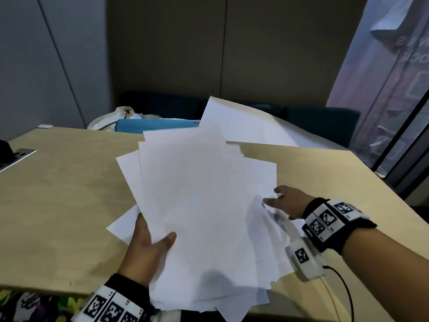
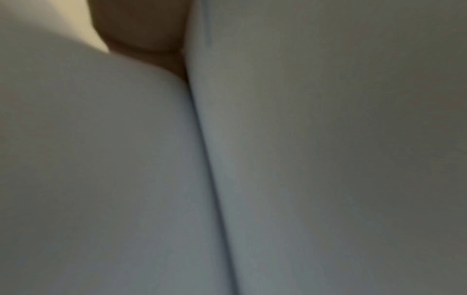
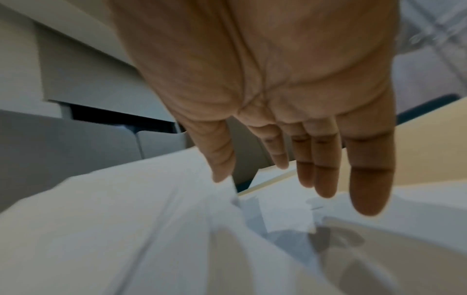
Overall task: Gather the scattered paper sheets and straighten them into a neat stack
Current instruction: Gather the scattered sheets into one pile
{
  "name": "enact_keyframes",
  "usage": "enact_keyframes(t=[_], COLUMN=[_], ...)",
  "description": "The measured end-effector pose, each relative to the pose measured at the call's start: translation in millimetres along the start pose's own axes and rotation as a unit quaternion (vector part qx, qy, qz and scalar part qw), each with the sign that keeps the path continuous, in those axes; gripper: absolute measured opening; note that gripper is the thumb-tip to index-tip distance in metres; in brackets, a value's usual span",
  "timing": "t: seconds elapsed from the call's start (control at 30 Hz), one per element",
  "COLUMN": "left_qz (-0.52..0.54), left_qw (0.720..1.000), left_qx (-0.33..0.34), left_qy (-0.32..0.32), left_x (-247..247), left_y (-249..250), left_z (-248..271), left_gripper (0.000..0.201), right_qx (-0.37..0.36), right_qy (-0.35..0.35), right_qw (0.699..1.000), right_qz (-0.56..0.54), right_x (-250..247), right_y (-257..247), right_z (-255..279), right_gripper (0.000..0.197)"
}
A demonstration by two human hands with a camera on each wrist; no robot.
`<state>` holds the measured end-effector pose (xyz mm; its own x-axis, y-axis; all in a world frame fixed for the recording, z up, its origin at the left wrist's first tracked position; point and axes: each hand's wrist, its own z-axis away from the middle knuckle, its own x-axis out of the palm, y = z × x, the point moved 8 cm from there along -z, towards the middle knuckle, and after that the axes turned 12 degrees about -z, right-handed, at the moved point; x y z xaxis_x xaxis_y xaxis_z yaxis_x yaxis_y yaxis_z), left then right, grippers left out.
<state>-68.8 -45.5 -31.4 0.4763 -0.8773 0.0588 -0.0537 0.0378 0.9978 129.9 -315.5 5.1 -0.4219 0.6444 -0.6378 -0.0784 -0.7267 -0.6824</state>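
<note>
The gathering step looks nearly done and the squaring-up has not begun. The left hand (image 1: pixel 148 249) grips a fanned sheaf of white paper sheets (image 1: pixel 199 205) at its 7 o'clock corner, thumb on top and the other fingers hidden beneath; the sheaf is raised off the wooden table (image 1: pixel 60 194) near the front edge, its edges splayed at several angles. The right hand (image 1: pixel 285 201) reaches in at 3 o'clock with fingers straight and spread, holding nothing, fingertips (image 3: pixel 326 187) just over the sheets' right margin.

Next, that hand probably needs to take the right edge so both hands can tap the sheaf square.

One sheet (image 1: pixel 241 122) at 12 o'clock juts past the far table edge. The left-wrist view shows only blurred paper (image 2: pixel 328 159) and part of a finger. How many sheets there are cannot be told.
</note>
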Motion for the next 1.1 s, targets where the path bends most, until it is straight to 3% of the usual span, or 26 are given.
enact_keyframes(t=[0.07, 0.17, 0.2, 0.23, 0.33, 0.47, 0.67, 0.8, 0.9, 0.97, 1.03, 1.1], left_qz=[0.023, 0.041, 0.045, 0.046, 0.049, 0.078, 0.051, 0.046, 0.054, 0.028, -0.014, -0.050], left_qw=[1.000, 0.999, 0.998, 0.998, 0.998, 0.996, 0.997, 0.997, 0.995, 0.995, 0.995, 0.993], left_qx=[0.018, 0.035, 0.039, 0.039, 0.036, 0.019, -0.049, -0.055, -0.084, -0.095, -0.098, -0.103], left_qy=[-0.009, -0.006, -0.009, -0.010, -0.013, -0.033, -0.026, -0.033, 0.006, 0.018, 0.020, 0.014], left_x=[1.7, 1.1, 2.0, 2.6, 6.2, 6.8, -3.0, -3.4, -12.3, -17.3, -22.3, -25.8], left_y=[12.5, 26.5, 29.7, 30.5, 33.1, 27.1, -5.4, -10.1, -14.3, -17.0, -22.9, -31.1], left_z=[-0.7, -3.9, -4.7, -5.4, -3.9, -3.3, -6.0, -6.5, -8.3, -9.0, -11.8, -13.9], left_gripper=[0.073, 0.071, 0.070, 0.070, 0.066, 0.053, 0.050, 0.054, 0.048, 0.033, 0.023, 0.029], right_qx=[0.023, -0.003, -0.014, -0.025, -0.073, -0.106, -0.060, -0.032, -0.019, -0.009, -0.024, -0.019], right_qy=[-0.036, -0.098, -0.104, -0.112, -0.128, -0.144, -0.119, -0.173, -0.162, -0.132, -0.109, -0.119], right_qw=[0.995, 0.967, 0.960, 0.955, 0.950, 0.936, 0.959, 0.936, 0.912, 0.948, 0.992, 0.992], right_qz=[-0.085, -0.235, -0.261, -0.273, -0.276, -0.304, -0.252, -0.306, -0.376, -0.291, -0.054, 0.024], right_x=[-0.2, 14.3, 16.8, 18.8, 24.8, 23.5, 28.1, 40.0, 40.3, 45.2, 49.9, 55.4], right_y=[6.9, -2.7, -3.9, -8.3, -24.7, -33.4, -22.6, -12.7, -14.0, -9.6, -9.8, -6.4], right_z=[-1.4, 8.9, 8.3, 10.3, 16.9, 22.0, 20.5, 18.9, 19.2, 18.3, 24.1, 29.0], right_gripper=[0.072, 0.054, 0.060, 0.068, 0.039, 0.036, 0.039, 0.040, 0.035, 0.037, 0.039, 0.050])
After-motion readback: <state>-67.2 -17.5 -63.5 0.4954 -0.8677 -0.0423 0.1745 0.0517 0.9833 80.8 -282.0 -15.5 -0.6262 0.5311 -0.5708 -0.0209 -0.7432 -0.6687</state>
